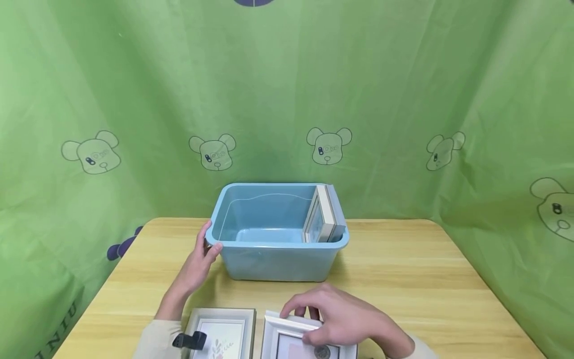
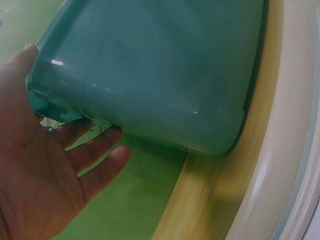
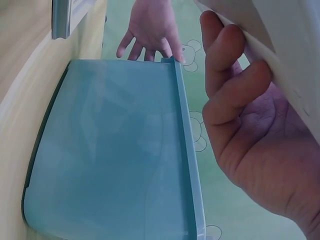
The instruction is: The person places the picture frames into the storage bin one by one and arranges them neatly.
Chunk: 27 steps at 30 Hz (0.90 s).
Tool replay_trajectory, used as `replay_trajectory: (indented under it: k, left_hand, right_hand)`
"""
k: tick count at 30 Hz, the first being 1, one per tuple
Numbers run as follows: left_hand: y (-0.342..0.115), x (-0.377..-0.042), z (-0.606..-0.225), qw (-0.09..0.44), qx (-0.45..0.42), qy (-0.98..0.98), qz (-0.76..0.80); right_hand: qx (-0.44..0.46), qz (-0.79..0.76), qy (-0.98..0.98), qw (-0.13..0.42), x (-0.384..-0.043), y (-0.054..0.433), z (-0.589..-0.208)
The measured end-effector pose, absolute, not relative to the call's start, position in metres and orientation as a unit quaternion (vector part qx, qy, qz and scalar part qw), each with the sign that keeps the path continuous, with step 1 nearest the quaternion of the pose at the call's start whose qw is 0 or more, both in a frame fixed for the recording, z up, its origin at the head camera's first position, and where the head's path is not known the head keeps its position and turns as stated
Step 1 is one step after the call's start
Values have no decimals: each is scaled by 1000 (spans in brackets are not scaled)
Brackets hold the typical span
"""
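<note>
My left hand [image 1: 197, 267] is at the near left corner of the blue bin [image 1: 275, 264], thumb over the rim and the other fingers loosely straight along the outside, clenched on nothing; light steadying pressure should be enough there. Below it on the desk [image 1: 403, 269], nearer me, lies the left frame [image 1: 219, 334], face up; I'd lift clear of its right edge, since the right frame [image 1: 291, 344] is just beside it. Beyond that one, two standing frames [image 1: 326, 209] rest on edge at the bin's right end, so any move near them wants a slow, level wrist. Rightmost, my right hand [image 1: 338, 311] pinches the right frame narrowly — thumb on its front, fingers curled behind the far edge. I can't tell whether its near edge touches the desk — a firm hold on the moulding seems safest.
</note>
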<state>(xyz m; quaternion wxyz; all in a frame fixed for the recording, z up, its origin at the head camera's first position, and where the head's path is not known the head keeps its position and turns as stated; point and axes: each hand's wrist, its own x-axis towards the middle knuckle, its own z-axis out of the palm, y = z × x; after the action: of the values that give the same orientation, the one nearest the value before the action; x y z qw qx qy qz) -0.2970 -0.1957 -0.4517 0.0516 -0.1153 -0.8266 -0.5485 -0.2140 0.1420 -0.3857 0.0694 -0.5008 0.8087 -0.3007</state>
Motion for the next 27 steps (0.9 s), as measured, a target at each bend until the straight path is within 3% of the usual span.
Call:
replay_trajectory:
  k: [11,22,27]
  left_hand:
    - [-196,-298,-451,51,-112,-831,-542]
    - [-195,-297,-450,49,-114,-831,-543]
    - [-196,-297,-450,48,-114,-833,-539]
  right_hand:
    - [-491,-306,811,91,-206,144,-373]
    - [-453,-356,816,57,-202,153,-361]
    - [-427,-386,818,8,-202,159,-359]
